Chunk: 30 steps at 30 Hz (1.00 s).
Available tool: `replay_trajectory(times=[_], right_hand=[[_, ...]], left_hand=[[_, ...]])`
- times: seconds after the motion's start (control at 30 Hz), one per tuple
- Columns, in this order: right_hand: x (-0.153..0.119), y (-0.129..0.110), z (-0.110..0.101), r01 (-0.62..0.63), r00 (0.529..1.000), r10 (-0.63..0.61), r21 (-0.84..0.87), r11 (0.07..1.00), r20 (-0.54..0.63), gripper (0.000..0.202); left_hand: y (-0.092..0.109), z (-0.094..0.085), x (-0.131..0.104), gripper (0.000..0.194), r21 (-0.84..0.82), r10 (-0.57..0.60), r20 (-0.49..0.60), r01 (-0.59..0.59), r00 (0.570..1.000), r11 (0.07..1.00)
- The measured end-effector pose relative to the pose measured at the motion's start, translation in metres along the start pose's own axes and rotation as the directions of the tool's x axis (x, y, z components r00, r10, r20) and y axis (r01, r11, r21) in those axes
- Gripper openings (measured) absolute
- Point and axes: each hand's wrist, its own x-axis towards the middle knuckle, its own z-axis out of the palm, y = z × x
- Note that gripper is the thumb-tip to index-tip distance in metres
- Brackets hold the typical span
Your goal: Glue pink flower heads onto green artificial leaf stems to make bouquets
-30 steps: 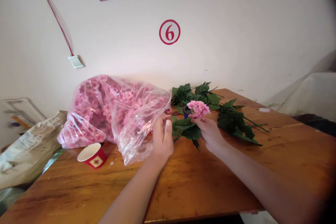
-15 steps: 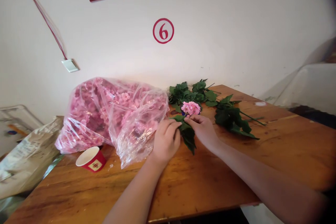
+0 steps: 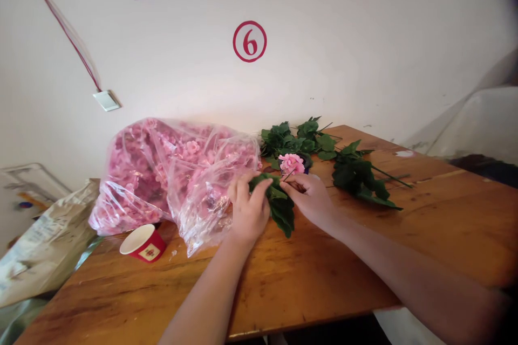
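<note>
My left hand [image 3: 251,207] is closed around a sprig of green artificial leaves [image 3: 282,211], whose leaves hang down past its fingers. Just to its right, my right hand [image 3: 309,194] pinches a thin dark stem [image 3: 288,175] with thumb and forefinger. Behind those fingertips sits a pink artificial flower head [image 3: 291,163], with something dark blue beside it that is partly hidden. Whether the thin stem belongs to the flower or the leaves, I cannot tell.
A clear plastic bag of pink flowers [image 3: 178,172] fills the table's left. In front stands a red paper cup [image 3: 144,243]. More leaf sprigs lie at the back [image 3: 291,141] and at the right [image 3: 360,175] of the wooden table [image 3: 324,285]. The wall is close behind.
My left hand has shifted slightly left with the leaves, widening the gap between my hands. A thin stem now shows at my right fingertips. The view has tilted a little.
</note>
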Motion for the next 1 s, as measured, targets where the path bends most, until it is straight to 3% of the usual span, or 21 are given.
replay_trajectory(times=[0.07, 0.13, 0.27, 0.37, 0.4, 0.47, 0.53, 0.57, 0.63, 0.7, 0.77, 0.8, 0.9, 1.0], right_hand=[[0.0, 0.0, -0.001, -0.007, 1.0, 0.007, 0.028, 1.0, 0.016, 0.018], [0.001, 0.0, -0.001, 0.002, 1.0, -0.004, 0.046, 0.999, 0.027, 0.017], [0.002, 0.001, -0.001, 0.017, 1.0, -0.018, 0.07, 0.997, 0.016, 0.019], [0.002, 0.004, 0.0, -0.035, 0.999, 0.03, 0.122, 0.992, 0.044, 0.021], [0.003, 0.004, 0.001, -0.055, 0.998, 0.048, 0.142, 0.988, 0.051, 0.02], [0.003, 0.006, 0.001, -0.08, 0.996, 0.071, 0.181, 0.98, 0.057, 0.019], [0.003, 0.006, 0.002, -0.093, 0.995, 0.083, 0.215, 0.972, 0.053, 0.017], [0.003, 0.006, 0.001, -0.099, 0.994, 0.088, 0.221, 0.97, 0.056, 0.016], [0.003, 0.004, 0.0, -0.108, 0.993, 0.097, 0.204, 0.973, 0.064, 0.016], [0.002, 0.001, -0.001, -0.11, 0.992, 0.099, 0.158, 0.981, 0.076, 0.017], [0.001, -0.002, -0.003, -0.091, 0.993, 0.083, 0.112, 0.989, 0.078, 0.018], [0.001, -0.003, -0.003, -0.076, 0.994, 0.069, 0.097, 0.992, 0.081, 0.018], [0.0, -0.003, -0.004, -0.01, 0.997, 0.005, 0.062, 0.998, 0.081, 0.018], [-0.001, -0.002, -0.004, 0.049, 0.995, -0.05, 0.014, 0.999, 0.089, 0.016]], left_hand=[[0.003, -0.004, -0.001, 0.032, -0.029, 0.164, 0.055, -0.162, 0.985, 0.986], [0.006, -0.01, -0.003, 0.035, -0.031, 0.272, 0.044, -0.271, 0.961, 0.962], [0.015, -0.025, -0.003, 0.037, -0.035, 0.441, -0.154, -0.451, 0.884, 0.892], [0.024, -0.029, -0.003, 0.028, -0.233, 0.524, -0.088, -0.529, 0.847, 0.816], [0.028, -0.027, -0.003, 0.025, -0.314, 0.519, -0.033, -0.502, 0.854, 0.806], [0.032, -0.02, -0.003, 0.022, -0.418, 0.4, 0.064, -0.339, 0.914, 0.843], [0.033, -0.012, -0.004, 0.019, -0.463, 0.141, 0.123, -0.068, 0.982, 0.884], [0.032, -0.008, -0.003, 0.017, -0.47, -0.022, 0.137, 0.085, 0.99, 0.879], [0.027, -0.003, 0.0, 0.015, -0.474, -0.336, 0.159, 0.37, 0.928, 0.799], [0.02, 0.0, 0.003, 0.018, -0.479, -0.543, 0.196, 0.563, 0.817, 0.674], [0.013, 0.002, 0.006, 0.021, -0.483, -0.626, 0.244, 0.652, 0.741, 0.584], [0.01, 0.004, 0.007, 0.02, -0.486, -0.637, 0.265, 0.671, 0.724, 0.56], [0.004, 0.009, 0.006, 0.015, -0.488, -0.606, 0.322, 0.676, 0.727, 0.552], [-0.002, 0.012, 0.005, 0.009, -0.451, -0.523, 0.397, 0.656, 0.755, 0.605]])
